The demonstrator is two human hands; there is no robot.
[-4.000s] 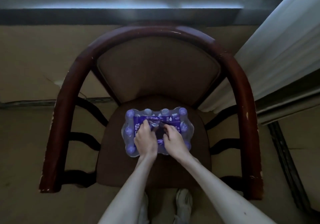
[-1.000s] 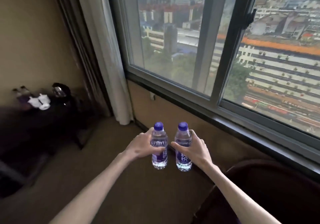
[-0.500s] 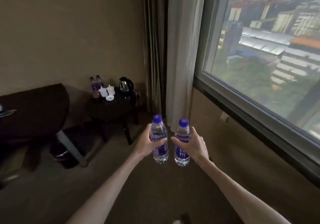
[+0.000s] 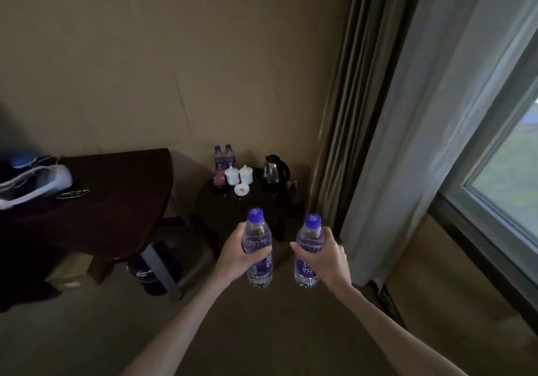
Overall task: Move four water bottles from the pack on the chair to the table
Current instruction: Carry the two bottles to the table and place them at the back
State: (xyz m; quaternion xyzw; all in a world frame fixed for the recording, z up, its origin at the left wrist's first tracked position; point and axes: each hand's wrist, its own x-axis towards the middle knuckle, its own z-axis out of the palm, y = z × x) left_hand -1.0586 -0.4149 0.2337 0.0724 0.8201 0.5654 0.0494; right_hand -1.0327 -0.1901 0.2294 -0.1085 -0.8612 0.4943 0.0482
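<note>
Head view of a dim room corner. The left hand (image 4: pixel 237 255) is wrapped around the middle of one water bottle (image 4: pixel 259 247), and the right hand (image 4: pixel 327 256) is wrapped around the middle of a second water bottle (image 4: pixel 308 252). Both bottles are upright, clear, with purple caps and purple labels, held side by side in the air with a gap between them, above the carpeted floor (image 4: pixel 72 340). Beyond the hands, a small dark table (image 4: pixel 262 210) stands in the corner by the wall. At its rear left edge stand two more purple-capped bottles (image 4: pixel 223 156), touching or nearly so. Just in front of them are two white lidded cups (image 4: pixel 239 174) and a small white dish (image 4: pixel 241 189). An electric kettle (image 4: pixel 273 172) sits toward the rear right edge. A larger dark desk (image 4: pixel 110 201) fills the left side, with a light-coloured item, too blurred to identify, at its left edge. Curtains (image 4: pixel 407 131) hang at the right beside a window (image 4: pixel 506 178).
</note>
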